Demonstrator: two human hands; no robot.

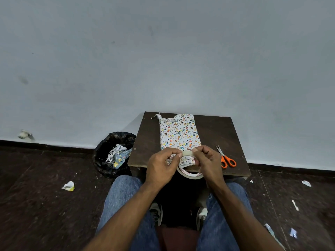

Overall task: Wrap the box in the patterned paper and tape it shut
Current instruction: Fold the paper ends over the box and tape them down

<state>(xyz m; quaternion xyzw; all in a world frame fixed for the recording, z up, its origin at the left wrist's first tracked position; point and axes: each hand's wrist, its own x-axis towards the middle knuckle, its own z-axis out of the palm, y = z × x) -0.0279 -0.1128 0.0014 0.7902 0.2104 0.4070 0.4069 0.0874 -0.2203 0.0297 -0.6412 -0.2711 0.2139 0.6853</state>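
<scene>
In the head view, the box (178, 134) is seen wrapped in patterned paper (186, 161) on the bench (213, 131), with its long axis pointing away from the person. Its near end lies just beyond both hands. The tape (190, 173) is held by the right hand (208, 160), and a strip (187, 153) is pinched by the left hand (161, 166). Both hands are closed on it. The strip is judged to go across the near end fold. Scissors (226, 159) lie to the right.

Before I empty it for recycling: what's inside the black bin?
The black bin, left of the table, holds shredded white paper and crumpled patterned wrapping scraps. Anything beneath that top layer is hidden.
</scene>
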